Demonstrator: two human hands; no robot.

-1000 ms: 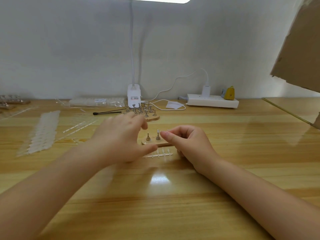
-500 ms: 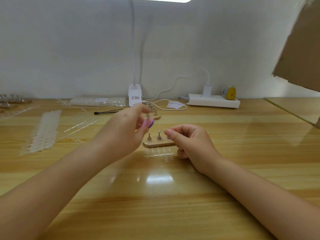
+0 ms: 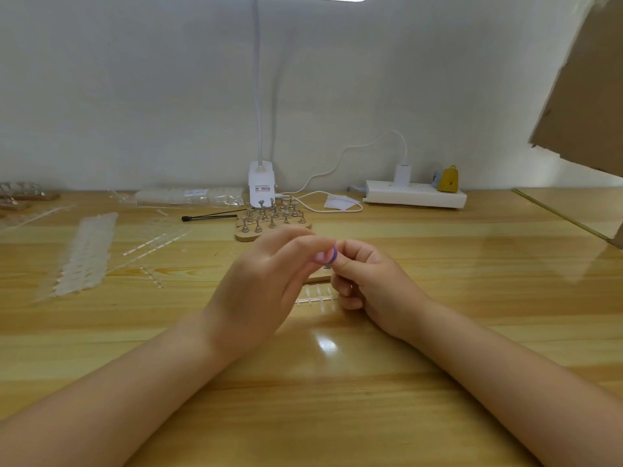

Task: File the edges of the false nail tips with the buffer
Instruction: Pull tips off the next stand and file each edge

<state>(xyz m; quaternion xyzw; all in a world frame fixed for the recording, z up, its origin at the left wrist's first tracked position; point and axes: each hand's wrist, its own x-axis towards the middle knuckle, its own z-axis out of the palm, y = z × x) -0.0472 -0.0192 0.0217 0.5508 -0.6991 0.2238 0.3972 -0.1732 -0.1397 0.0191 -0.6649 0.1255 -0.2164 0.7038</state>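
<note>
Purple buffer [image 3: 326, 256] | pinched by left hand [image 3: 263, 291] | touching right hand [image 3: 367, 281]

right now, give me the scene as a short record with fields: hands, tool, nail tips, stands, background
left hand: holds purple buffer at fingertips
right hand: fingers curled, pinching something small against the buffer; item hidden
nail tip strip: clear, flat on table between hands
far stand: wooden base with metal pegs
background: lamp base, power strip
</note>
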